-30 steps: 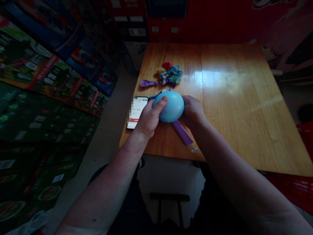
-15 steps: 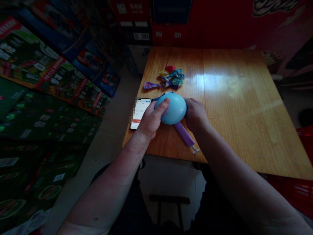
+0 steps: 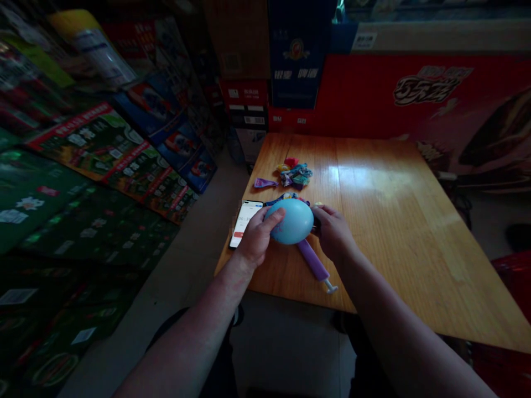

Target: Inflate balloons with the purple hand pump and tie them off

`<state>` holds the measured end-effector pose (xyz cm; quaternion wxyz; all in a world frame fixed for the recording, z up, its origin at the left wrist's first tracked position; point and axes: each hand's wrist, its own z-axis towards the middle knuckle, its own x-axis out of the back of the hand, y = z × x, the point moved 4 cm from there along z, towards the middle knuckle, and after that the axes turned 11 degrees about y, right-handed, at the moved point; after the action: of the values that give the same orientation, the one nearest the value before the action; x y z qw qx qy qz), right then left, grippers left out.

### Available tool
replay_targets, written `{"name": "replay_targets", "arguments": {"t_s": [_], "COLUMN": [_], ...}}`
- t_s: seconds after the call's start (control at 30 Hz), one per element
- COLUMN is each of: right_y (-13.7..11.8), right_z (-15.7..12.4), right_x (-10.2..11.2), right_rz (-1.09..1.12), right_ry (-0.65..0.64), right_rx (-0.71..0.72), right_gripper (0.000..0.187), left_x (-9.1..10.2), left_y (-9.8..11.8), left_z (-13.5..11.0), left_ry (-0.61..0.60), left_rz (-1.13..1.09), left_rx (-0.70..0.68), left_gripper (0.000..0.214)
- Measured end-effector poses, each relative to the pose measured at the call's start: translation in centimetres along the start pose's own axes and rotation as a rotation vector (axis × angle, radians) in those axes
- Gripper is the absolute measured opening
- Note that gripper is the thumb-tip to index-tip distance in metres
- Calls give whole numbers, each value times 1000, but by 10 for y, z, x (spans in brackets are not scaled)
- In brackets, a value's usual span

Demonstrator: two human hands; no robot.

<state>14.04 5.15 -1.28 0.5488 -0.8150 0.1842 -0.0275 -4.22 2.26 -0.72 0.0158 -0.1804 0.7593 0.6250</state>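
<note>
Blue balloon (image 3: 292, 221), inflated and round, sits just right of the phone (image 3: 244, 221), held slightly above the table (image 3: 394, 232) between both hands. The left hand (image 3: 255, 239) is wrapped around the side next to the phone, thumb pressed on top. The right hand (image 3: 334, 232) is closed on the end away from the phone, where the neck seems to be, though the fingers hide whether it is pinched or tied. The main risk, as I judge it, is escaping air: if the right-hand grip slackens, the balloon could deflate or shoot away. A hard squeeze from the left thumb, or a fingernail digging in, might burst it. The purple pump (image 3: 314, 263) lies right of the phone and nearer the person, partly under the balloon, its handle reaching the table edge, so a nudge from a wrist could roll it off. The phone, screen lit, rests close to the table's left edge beside the left hand, and a sideways shove might push it over. Beyond the phone lie a flat purple balloon (image 3: 265, 183) and a small heap of uninflated balloons (image 3: 296, 174), well clear of the hands. Left of the phone, across a strip of floor, printed cartons (image 3: 103, 155) are stacked.
</note>
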Motion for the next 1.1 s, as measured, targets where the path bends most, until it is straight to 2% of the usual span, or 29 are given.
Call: {"name": "replay_targets", "arguments": {"t_s": [0.27,0.5,0.63,0.8,0.9,1.0,1.1], "right_y": [-11,-14,-22,-32,-35,-42,-52], "right_z": [-2,-4,-12,-19,-23,-31,-43], "right_x": [13,28,38,55,69,84,97], "right_rz": [-23,-58,-102,-42,-51,-51,-8], "right_ry": [-109,-172,-160,-224,-229,-218,-254], "right_rx": [50,93,158,185,187,199,182], "right_gripper": [40,36,32,33,32,30,37], "left_x": [5,-3,-12,-24,-32,-45,-62], "left_y": [6,15,15,4,1,3,6], "left_z": [-5,-14,-17,-19,-23,-32,-46], "left_ry": [-57,-87,-132,-172,-203,-212,-196], "left_rz": [-30,-52,-76,-155,-181,-205,-241], "left_rx": [50,52,32,102,100,70,52], "left_gripper": [44,55,58,52,52,54,55]}}
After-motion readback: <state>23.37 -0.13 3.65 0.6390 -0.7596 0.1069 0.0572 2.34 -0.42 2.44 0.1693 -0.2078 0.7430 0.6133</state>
